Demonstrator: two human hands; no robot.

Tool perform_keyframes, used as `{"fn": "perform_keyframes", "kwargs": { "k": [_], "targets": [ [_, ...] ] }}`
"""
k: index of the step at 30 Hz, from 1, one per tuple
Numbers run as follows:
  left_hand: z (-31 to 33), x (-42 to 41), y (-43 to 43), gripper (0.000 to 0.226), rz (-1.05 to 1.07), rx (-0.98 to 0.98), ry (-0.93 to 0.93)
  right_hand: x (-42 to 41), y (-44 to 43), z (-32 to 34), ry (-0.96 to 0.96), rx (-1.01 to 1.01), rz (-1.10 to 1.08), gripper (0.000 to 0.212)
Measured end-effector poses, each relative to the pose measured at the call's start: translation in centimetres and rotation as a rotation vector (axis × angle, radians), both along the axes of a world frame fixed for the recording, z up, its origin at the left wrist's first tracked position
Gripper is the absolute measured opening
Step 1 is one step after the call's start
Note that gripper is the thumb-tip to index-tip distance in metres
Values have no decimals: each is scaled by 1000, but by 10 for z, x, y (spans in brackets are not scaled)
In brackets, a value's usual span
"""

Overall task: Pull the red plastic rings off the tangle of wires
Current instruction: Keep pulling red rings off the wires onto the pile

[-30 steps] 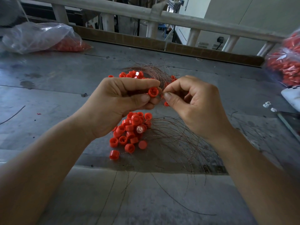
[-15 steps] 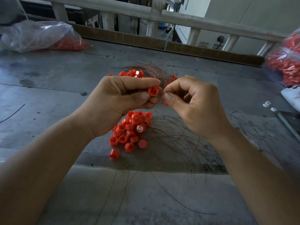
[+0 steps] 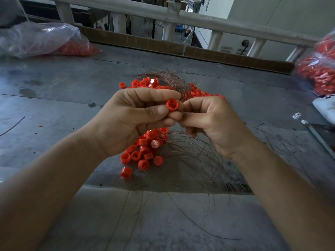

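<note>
While left hand point(image 3: 130, 122) grips one red ring point(image 3: 172, 105) between thumb and forefinger, right hand point(image 3: 213, 124) sits touching it on the ring's right, fingers curled, thumb and forefinger pinched together. That looks like a pinch on a strand of the wires point(image 3: 190, 156), but the strand at the fingertips is too thin to make out.

Key relation: the ring lies at the left fingertips, just left of the right pinch, with both hands equally close. Its open end faces the person, so its axis runs roughly toward the head and away. Judgement: the step is stripping this ring. The likely next move is hands apart, left taking the ring, right anchoring the wire. The risk is the thin wire slipping or kinking.

Counts:
- Hands: two.
- Ring held: one.
- Loose pile point(image 3: 145, 151) below the left hand, on the table point(image 3: 63, 91): roughly twenty rings showing, more hidden under the hand.
- Second cluster point(image 3: 145, 83) beyond the hands: about a dozen showing, mixed into the wire. I can't tell which are free.
- Wire tangle: one, fanning out under and below the right hand. Strands are too many to count.
- Clear bags of red parts: two, one point(image 3: 41, 38) far left and one point(image 3: 319, 73) far right.
- Small white bits point(image 3: 297, 115) right of the right hand: two.

The task looks partway done, with plenty of rings left in the tangle.
</note>
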State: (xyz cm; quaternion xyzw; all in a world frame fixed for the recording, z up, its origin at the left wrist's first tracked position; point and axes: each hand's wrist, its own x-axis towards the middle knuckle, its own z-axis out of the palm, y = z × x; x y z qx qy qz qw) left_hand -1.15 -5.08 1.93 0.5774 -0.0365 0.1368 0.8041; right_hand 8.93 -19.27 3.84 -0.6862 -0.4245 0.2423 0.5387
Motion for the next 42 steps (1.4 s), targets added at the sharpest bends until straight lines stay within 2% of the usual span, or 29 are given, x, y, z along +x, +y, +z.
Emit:
{"fn": "perform_keyframes", "kwargs": {
  "k": [1, 4, 7, 10, 12, 17, 23, 27, 30, 32, 35, 38, 42],
  "targets": [
    [0, 0, 0, 27, -5, -3, 3, 0, 0, 1, 4, -3, 16, 6],
    [0, 0, 0, 28, -13, -12, 12, 8, -3, 6, -72, -23, -20, 16],
    [0, 0, 0, 27, -4, -11, 21, 29, -11, 11, -122, 26, -222, 4],
    [0, 0, 1, 24, 6, -13, 20, 57, -20, 9, -368, -11, -512, 11],
    [0, -1, 0, 25, 21, -13, 21, 70, -22, 2, -515, -97, -610, 13],
    [1, -2, -1, 21, 29, 1, 16, 91, -17, -26, -573, -356, -599, 10],
    [2, -3, 0, 20, 20, 9, 6, 104, -19, -36, -658, -520, -607, 21],
    [1, -2, 1, 18, 18, 9, 8, 104, -17, -41, -694, -558, -578, 11],
    [0, -2, 2, 20, 24, 14, 14, 102, -17, -38, -724, -511, -588, 10],
    [1, -2, 2, 21, 29, 12, 20, 99, -16, -32, -675, -396, -616, 13],
    [0, -2, 2, 19, 40, 22, 32, 85, -13, -18, -425, -156, -567, 23],
    [0, -1, 1, 20, 60, 34, 50, 63, -10, -7, -276, -19, -424, 31],
    [-1, -1, 2, 22, 78, 45, 73, 37, -5, 1, -41, 71, -198, 27]
  ]
}}
